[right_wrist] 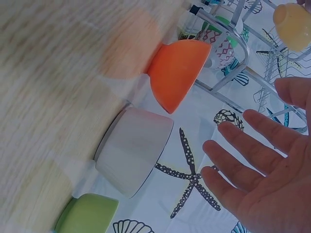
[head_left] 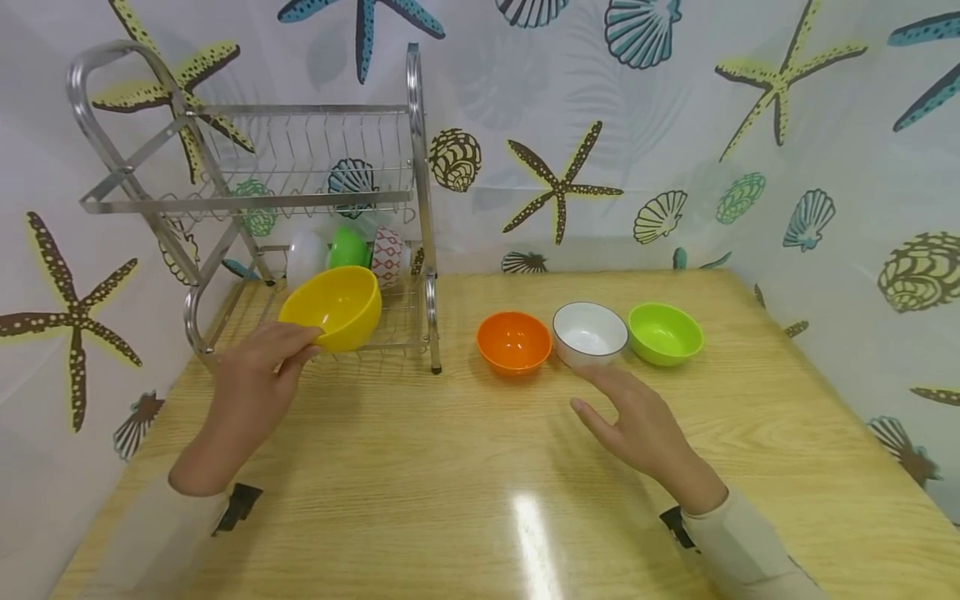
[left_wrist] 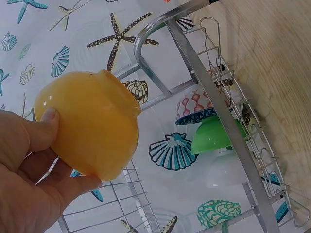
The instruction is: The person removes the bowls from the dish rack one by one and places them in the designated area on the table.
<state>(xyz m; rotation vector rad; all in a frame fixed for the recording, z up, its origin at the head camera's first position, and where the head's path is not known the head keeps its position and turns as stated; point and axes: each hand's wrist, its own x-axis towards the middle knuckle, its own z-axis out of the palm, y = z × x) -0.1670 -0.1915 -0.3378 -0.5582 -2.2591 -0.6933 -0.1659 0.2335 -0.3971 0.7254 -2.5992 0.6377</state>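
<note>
Yellow bowl gripped in left hand.
Held tilted before dish rack, well left of right hand, whose fingers are extended near white bowl.

Extends both cream-sleeved forearms forward, pinching with the bare left hand between thumb and fingers, and holding out the bare right hand with loosely straight fingers and parted thumb.
</note>
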